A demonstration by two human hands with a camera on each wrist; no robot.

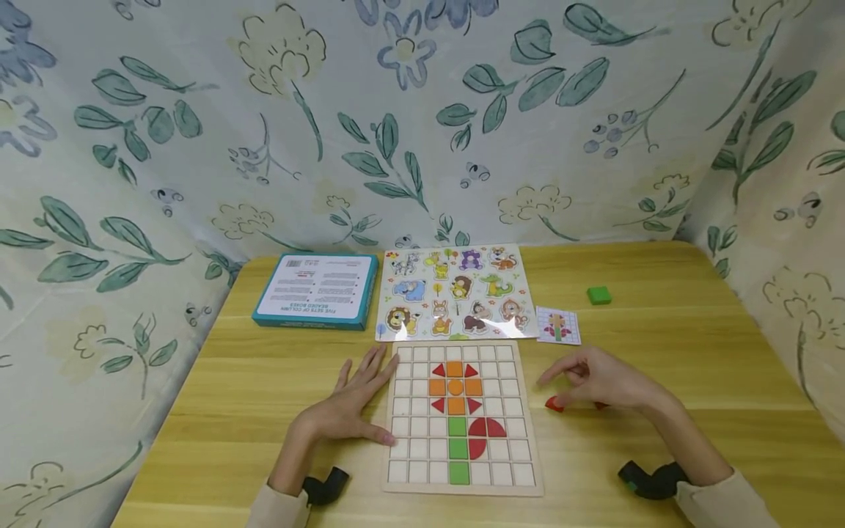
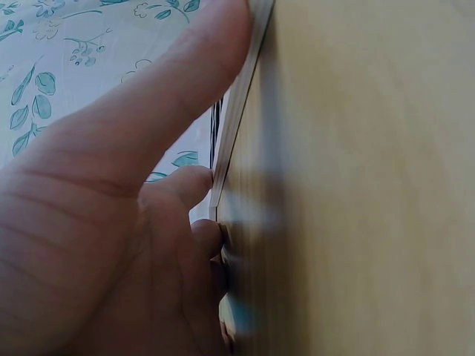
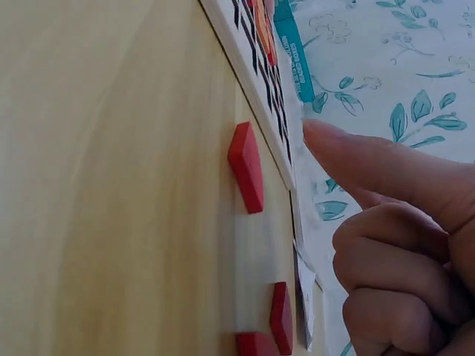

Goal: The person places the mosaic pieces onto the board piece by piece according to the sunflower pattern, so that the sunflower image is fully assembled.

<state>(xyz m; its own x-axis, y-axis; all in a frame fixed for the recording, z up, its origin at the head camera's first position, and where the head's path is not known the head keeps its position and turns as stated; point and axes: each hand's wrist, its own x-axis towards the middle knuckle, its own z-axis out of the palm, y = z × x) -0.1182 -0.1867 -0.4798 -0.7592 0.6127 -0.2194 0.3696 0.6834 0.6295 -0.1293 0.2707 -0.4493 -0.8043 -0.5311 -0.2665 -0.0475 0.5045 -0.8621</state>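
Red loose pieces (image 1: 554, 404) on the worktop (image 1: 660, 345) just right of the grid board (image 1: 462, 418), under the half-curled, empty right hand (image 1: 604, 385); left hand (image 1: 350, 403) flat, steadying the board's left edge.

The left hand (image 1: 350, 400) lies flat, palm down, fingers straight and spread toward one o'clock, thumb out to the side. The right hand (image 1: 604, 383) hovers palm down, fingers loosely curled toward nine o'clock, holding nothing. Both forearms reach in from six o'clock.
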